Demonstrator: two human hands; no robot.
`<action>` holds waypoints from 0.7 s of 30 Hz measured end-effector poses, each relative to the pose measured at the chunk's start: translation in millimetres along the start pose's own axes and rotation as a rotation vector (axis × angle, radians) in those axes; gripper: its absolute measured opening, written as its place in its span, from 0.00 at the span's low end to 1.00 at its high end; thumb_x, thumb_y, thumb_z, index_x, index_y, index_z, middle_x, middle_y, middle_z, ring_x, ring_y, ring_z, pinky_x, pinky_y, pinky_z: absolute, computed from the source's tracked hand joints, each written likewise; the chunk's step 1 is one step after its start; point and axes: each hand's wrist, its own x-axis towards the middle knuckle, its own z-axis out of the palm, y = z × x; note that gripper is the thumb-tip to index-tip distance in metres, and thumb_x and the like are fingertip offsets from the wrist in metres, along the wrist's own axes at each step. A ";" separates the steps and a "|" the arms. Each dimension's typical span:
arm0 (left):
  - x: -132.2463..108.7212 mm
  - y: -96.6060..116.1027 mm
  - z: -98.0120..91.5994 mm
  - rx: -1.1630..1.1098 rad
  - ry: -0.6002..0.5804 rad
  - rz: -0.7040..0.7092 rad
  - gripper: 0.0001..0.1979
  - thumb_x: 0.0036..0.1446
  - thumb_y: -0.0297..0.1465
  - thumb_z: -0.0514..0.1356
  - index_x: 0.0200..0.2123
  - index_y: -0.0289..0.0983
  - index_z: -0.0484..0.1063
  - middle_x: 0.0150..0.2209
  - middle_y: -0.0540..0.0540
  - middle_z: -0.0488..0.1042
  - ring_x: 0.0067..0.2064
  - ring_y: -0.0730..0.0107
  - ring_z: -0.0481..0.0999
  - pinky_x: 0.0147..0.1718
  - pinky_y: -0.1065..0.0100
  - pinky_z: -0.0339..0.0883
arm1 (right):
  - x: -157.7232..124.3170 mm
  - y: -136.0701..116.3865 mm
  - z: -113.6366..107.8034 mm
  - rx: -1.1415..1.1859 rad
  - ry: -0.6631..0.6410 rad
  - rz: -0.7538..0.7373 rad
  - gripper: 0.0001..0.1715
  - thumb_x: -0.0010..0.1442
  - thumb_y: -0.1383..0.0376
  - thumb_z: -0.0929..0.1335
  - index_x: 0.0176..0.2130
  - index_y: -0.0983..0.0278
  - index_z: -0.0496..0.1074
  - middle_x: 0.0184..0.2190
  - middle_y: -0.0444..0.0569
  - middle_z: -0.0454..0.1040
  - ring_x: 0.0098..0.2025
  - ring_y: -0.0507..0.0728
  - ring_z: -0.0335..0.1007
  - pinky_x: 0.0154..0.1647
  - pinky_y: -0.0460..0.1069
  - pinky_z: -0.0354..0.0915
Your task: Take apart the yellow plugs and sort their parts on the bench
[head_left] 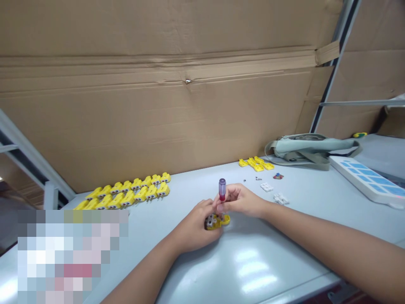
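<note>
Yellow plug shell (pixel 225 221) holding grey insert (pixel 211 220)

A bag (pixel 302 147) is lying at frame right, contents unclear. At lower centre, the left hand (pixel 196 226) is clasping the shell; the right hand (pixel 239 200) is pinching a screwdriver (pixel 222 188) above it.

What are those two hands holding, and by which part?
The right hand holds a screwdriver near the red lower end of its handle. The left hand holds a yellow plug housing around its left part.
</note>
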 end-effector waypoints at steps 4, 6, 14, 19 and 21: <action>-0.5 0.8 -1.3 -0.010 -0.014 -0.016 0.12 0.47 0.24 0.57 0.37 0.39 0.70 0.39 0.47 0.69 0.42 0.63 0.68 0.44 0.64 0.63 | -1.5 -5.6 -0.5 -0.101 0.003 -0.007 0.12 0.49 0.60 0.72 0.27 0.67 0.71 0.23 0.42 0.70 0.27 0.49 0.67 0.32 0.47 0.64; -0.6 2.2 -2.0 -0.019 -0.013 -0.026 0.10 0.48 0.26 0.57 0.36 0.39 0.71 0.39 0.47 0.70 0.43 0.62 0.68 0.45 0.64 0.62 | -2.3 -7.5 -0.1 -0.157 -0.006 -0.037 0.12 0.52 0.59 0.70 0.28 0.67 0.73 0.24 0.44 0.70 0.28 0.49 0.66 0.32 0.47 0.64; 3.1 2.6 -0.6 -0.120 -0.001 -0.056 0.07 0.56 0.29 0.53 0.33 0.38 0.71 0.38 0.47 0.70 0.38 0.67 0.70 0.38 0.67 0.64 | -3.5 -5.6 -2.7 -0.267 -0.023 -0.094 0.15 0.58 0.57 0.65 0.28 0.67 0.71 0.26 0.43 0.67 0.28 0.49 0.64 0.34 0.47 0.63; 3.7 0.3 -0.2 -0.103 0.001 -0.062 0.07 0.54 0.28 0.54 0.30 0.37 0.73 0.36 0.46 0.71 0.40 0.66 0.70 0.42 0.66 0.63 | -3.3 -5.3 -2.3 -0.317 -0.013 -0.091 0.16 0.60 0.56 0.62 0.33 0.66 0.69 0.28 0.45 0.69 0.32 0.50 0.65 0.38 0.49 0.63; 3.2 0.8 -0.6 -0.080 0.007 -0.072 0.06 0.54 0.29 0.55 0.30 0.37 0.73 0.35 0.46 0.71 0.39 0.66 0.70 0.43 0.65 0.62 | -3.4 -6.8 -1.3 -0.323 0.003 -0.086 0.16 0.61 0.56 0.61 0.35 0.66 0.69 0.30 0.45 0.69 0.34 0.51 0.65 0.40 0.49 0.62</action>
